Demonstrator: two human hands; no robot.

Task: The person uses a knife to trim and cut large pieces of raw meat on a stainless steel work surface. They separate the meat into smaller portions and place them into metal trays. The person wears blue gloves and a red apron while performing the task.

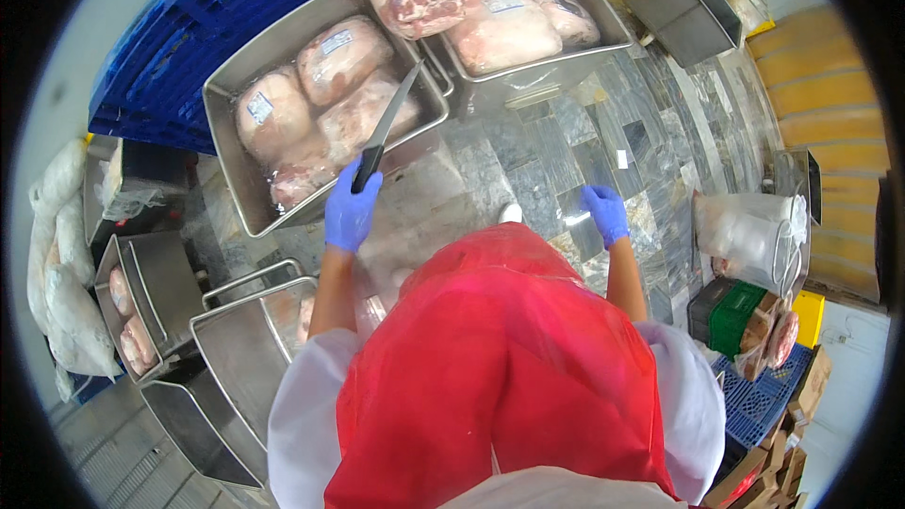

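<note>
My left hand point(349, 211), in a purple glove, is closed around the black handle of a knife point(392, 115). Its long blade points up and away, across the near right corner of a metal bin point(241, 200) holding several plastic-wrapped pieces of meat point(345, 60). Off to the right, my right hand point(604, 214), gloved in the same purple, hangs above the tiled floor with loosely bent fingers and nothing visible in it. A second metal bin point(566, 68) stands beyond the knife tip, heaped with wrapped, labelled meat point(504, 30).
Blue plastic pallets point(170, 66) lean behind the bins. More metal bins point(170, 287) crowd the left. A grey metal tub point(683, 8) sits at the far right. A clear plastic-covered container point(749, 231), a green crate point(732, 319) and cardboard boxes point(809, 386) line the right side.
</note>
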